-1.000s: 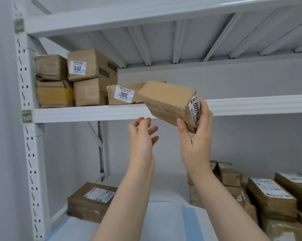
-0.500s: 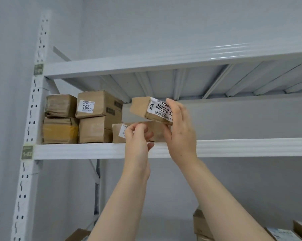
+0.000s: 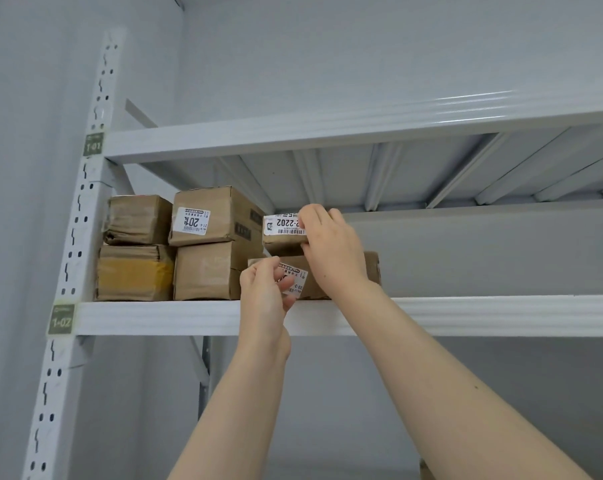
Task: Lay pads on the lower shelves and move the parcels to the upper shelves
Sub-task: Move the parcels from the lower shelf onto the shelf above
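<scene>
Head view — right hand (image 3: 331, 247) grips parcel (image 3: 282, 241) above white shelf (image 3: 501, 315); left hand (image 3: 263, 296) curls loosely.

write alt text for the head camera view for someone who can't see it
A person's right hand holds a small labelled parcel over a flat parcel on a white metal shelf, while the left hand hovers loosely curled in front. Four more brown parcels are stacked at the shelf's left end.

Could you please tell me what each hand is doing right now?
Left hand: loosely curled before the lower parcel; grip cannot be told.
Right hand: closed, holding the small labelled parcel.
</scene>
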